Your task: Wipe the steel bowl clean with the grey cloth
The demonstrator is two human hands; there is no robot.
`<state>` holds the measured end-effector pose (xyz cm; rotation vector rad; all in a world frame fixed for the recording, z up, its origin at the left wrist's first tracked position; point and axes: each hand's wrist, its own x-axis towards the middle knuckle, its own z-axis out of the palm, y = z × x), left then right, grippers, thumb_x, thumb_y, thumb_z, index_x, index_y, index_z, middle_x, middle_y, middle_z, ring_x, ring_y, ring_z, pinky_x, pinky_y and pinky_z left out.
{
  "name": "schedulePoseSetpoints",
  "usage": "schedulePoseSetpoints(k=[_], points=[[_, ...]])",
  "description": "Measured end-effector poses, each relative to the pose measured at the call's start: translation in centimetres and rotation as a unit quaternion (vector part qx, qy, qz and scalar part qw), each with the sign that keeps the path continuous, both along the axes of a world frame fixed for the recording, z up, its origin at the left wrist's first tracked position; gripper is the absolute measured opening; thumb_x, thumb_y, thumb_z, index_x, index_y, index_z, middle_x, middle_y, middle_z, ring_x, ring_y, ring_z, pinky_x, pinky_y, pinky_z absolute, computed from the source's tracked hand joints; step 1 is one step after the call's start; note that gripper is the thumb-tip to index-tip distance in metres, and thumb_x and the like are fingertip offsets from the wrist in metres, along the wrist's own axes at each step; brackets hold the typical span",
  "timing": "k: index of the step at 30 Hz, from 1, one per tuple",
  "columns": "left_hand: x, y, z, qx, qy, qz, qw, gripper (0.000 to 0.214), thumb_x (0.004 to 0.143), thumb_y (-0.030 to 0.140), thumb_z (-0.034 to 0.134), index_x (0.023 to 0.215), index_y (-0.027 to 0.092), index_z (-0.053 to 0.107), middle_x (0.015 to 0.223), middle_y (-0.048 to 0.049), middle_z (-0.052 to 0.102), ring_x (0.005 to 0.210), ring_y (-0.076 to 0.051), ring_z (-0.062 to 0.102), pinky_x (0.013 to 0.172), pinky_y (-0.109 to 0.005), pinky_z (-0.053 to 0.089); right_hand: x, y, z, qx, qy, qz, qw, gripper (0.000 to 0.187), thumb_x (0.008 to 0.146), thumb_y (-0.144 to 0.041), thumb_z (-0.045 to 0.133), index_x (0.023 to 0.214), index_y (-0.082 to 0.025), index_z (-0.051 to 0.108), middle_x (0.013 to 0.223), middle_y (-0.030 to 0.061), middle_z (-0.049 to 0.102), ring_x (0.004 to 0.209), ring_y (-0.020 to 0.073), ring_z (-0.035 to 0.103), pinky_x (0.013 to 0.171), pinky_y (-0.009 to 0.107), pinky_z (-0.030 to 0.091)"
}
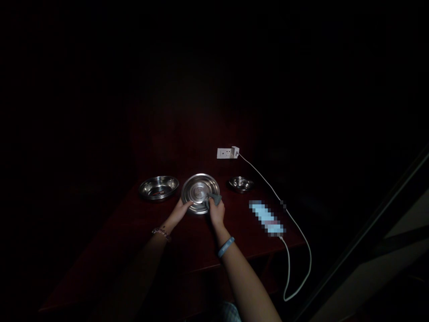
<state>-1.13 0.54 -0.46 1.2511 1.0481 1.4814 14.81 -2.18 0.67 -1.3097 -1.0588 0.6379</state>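
My left hand [179, 212] grips the lower left rim of a shiny round metal plate [199, 188], its thumb over the edge. The plate is tilted up towards me above the dark red table. A grey cloth [215, 197] is bunched in my right hand [216, 212], pressed against the lower right part of the plate. To the left stands a larger metal bowl [158, 187] with a small reddish patch inside. A smaller metal bowl [241, 184] sits to the right of the plate.
On the right of the dark red table [187, 246] lies a lit phone-shaped device [267, 218], blurred out. A white cable [261, 173] runs from it, past the table's right edge, to a charger in the wall socket [223, 153]. The surroundings are very dark.
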Motion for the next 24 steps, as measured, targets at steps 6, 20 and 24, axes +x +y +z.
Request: schedulePoseSetpoints(k=[6, 20, 24], points=[[0.18, -0.22, 0.25, -0.019, -0.015, 0.016, 1.0, 0.059, 0.075, 0.015, 0.067, 0.135, 0.018, 0.063, 0.137, -0.0112, 0.071, 0.143, -0.031, 0.053, 0.12, -0.04, 0.04, 0.02, -0.01, -0.08, 0.0, -0.008, 0.0, 1.0, 0.029, 0.084, -0.035, 0.059, 0.103, -0.02, 0.075, 0.11, 0.0091, 0.08, 0.103, 0.0252, 0.075, 0.089, 0.032, 0.056], [-0.33, -0.78, 0.53, -0.058, -0.015, 0.011, 0.998, 0.05, 0.075, 0.023, 0.067, 0.124, 0.018, 0.071, 0.125, -0.0123, 0.076, 0.136, -0.034, 0.059, 0.117, -0.042, 0.043, -0.04, 0.2, -0.11, -0.006, -0.001, -0.002, 1.0, 0.024, 0.08, -0.036, 0.061, 0.093, -0.021, 0.075, 0.1, 0.0073, 0.082, 0.096, 0.0258, 0.076, 0.084, 0.032, 0.056], [-0.58, -0.8, 0.53, -0.071, -0.018, 0.025, 0.997, 0.044, 0.074, 0.029, 0.069, 0.117, 0.019, 0.072, 0.122, -0.0125, 0.077, 0.133, -0.034, 0.062, 0.115, -0.039, 0.045, -0.05, 0.13, -0.03, -0.017, -0.007, -0.005, 1.0, 0.026, 0.08, -0.037, 0.061, 0.095, -0.02, 0.075, 0.102, 0.0086, 0.081, 0.098, 0.0262, 0.076, 0.085, 0.032, 0.056]])
